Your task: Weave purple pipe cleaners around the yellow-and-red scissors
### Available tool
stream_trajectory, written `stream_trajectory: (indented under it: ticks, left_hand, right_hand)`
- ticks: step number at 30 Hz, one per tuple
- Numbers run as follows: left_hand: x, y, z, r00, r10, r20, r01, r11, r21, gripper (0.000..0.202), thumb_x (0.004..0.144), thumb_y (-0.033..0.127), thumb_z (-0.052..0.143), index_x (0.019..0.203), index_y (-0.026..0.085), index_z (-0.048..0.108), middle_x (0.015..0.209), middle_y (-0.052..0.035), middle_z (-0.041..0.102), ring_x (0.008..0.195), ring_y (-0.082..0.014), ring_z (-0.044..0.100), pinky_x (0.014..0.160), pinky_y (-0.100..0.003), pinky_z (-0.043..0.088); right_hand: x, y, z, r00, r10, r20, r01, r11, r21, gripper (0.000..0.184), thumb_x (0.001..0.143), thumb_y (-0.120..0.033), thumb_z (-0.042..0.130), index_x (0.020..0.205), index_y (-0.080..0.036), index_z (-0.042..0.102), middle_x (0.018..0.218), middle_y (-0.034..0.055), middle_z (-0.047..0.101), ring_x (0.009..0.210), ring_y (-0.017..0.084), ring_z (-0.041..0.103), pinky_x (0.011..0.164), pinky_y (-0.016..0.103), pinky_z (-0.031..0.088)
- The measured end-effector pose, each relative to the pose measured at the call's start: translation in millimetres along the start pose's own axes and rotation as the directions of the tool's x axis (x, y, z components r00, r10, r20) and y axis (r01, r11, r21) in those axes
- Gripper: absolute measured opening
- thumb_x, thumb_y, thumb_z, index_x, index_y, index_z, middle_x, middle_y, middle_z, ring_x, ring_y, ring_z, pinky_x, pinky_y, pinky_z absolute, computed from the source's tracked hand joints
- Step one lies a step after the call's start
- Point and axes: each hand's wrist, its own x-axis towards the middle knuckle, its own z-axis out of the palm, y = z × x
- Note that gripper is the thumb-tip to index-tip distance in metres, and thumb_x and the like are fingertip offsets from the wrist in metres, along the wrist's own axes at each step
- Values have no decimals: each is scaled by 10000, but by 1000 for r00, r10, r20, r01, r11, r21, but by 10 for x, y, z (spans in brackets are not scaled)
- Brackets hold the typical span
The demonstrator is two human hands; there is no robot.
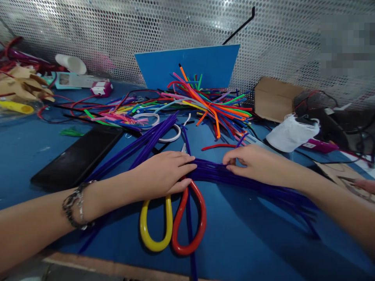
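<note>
A bundle of dark purple pipe cleaners (209, 171) lies across the blue table. My left hand (166, 171) is closed over the bundle's left end, thumb on the near side and fingers on the far side. Above the bundle, my right hand (246, 162) makes a pinch; a single purple stem sticks up behind its knuckles. Under my left hand lie large scissors with one yellow handle (156, 246) and one red handle (189, 249); their blades are mostly hidden. More purple pipe cleaners (155, 136) lie beyond my left wrist, and one runs toward the table's near edge beneath the red handle.
Behind are a heap of multicoloured pipe cleaners (211, 105), a blue board (187, 62) and a perforated metal wall (117, 39). A black phone-like slab (77, 156) lies left. White yarn (293, 132) and a cardboard box (275, 99) stand right. Another person's hand (366, 185) shows far right.
</note>
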Motion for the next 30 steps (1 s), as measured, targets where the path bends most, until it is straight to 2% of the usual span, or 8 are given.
stream_trajectory:
  ticks: [3, 7, 9, 13, 16, 19, 26, 30]
  left_hand:
    - [-6, 8, -19, 1000, 2, 27, -2, 1000, 11, 359, 889, 268, 406, 1155, 97, 576, 1216, -107, 576, 1109, -228, 532, 983, -371, 390]
    - [-10, 21, -23, 998, -31, 46, 29, 999, 33, 369, 869, 232, 386, 1137, 62, 575, 1201, -127, 581, 1102, -234, 534, 991, -377, 375]
    - [-9, 27, -20, 998, -45, 47, 43, 998, 35, 362, 866, 230, 381, 1129, 86, 584, 1212, -120, 575, 1119, -223, 519, 1011, -379, 352]
    - [-4, 33, -35, 998, -56, 41, 54, 998, 42, 349, 853, 252, 420, 1108, 111, 611, 1227, -125, 549, 1165, -240, 462, 1035, -402, 305]
    - [-2, 25, -60, 996, -72, 50, 70, 997, 35, 346, 844, 279, 458, 1107, 125, 622, 1174, -128, 551, 1119, -263, 468, 982, -402, 351]
    - [-17, 13, -65, 995, -88, 56, 88, 996, -1, 337, 851, 268, 446, 1119, 155, 616, 1103, -110, 564, 1025, -245, 508, 922, -390, 396]
    - [-103, 46, -16, 984, -92, -153, 95, 995, 13, 343, 889, 269, 370, 1101, 154, 614, 1086, -127, 576, 1066, -248, 505, 946, -418, 373]
    - [-107, 30, -24, 990, -108, -89, 108, 994, -5, 345, 865, 304, 401, 1117, 168, 593, 1093, -97, 601, 1061, -229, 521, 961, -404, 366]
  right_hand:
    - [36, -4, -28, 996, -27, -82, 15, 991, -136, 171, 809, -170, 448, 768, -211, 609, 728, -1, 647, 603, 139, 567, 552, 253, 370]
    - [111, -104, -89, 968, -78, -241, -18, 929, -370, 133, 804, -179, 466, 746, -196, 585, 750, 44, 635, 599, 173, 569, 514, 275, 344]
    - [165, -170, -136, 952, -122, -282, -5, 912, -411, 142, 803, -172, 465, 730, -192, 586, 750, 55, 621, 617, 185, 568, 516, 283, 351]
    - [292, -271, -227, 922, -197, -334, 79, 939, -335, 195, 822, -159, 442, 737, -192, 614, 791, 50, 605, 735, 203, 582, 587, 291, 402]
    - [382, -329, -259, 908, -239, -343, 133, 942, -307, 193, 834, -188, 455, 758, -196, 633, 853, 34, 603, 828, 203, 583, 651, 288, 439]
    - [454, -400, -259, 890, -288, -353, 177, 932, -315, 196, 845, -211, 453, 786, -195, 639, 952, 23, 599, 889, 195, 574, 698, 290, 461]
    - [563, -557, -220, 822, -354, -446, 317, 935, -157, 237, 841, -177, 443, 667, -177, 604, 1174, -37, 518, 1085, 209, 498, 750, 288, 454]
    - [620, -586, -188, 792, -406, -456, 362, 914, -185, 255, 837, -139, 427, 618, -152, 557, 1194, -25, 486, 1091, 207, 489, 735, 277, 459]
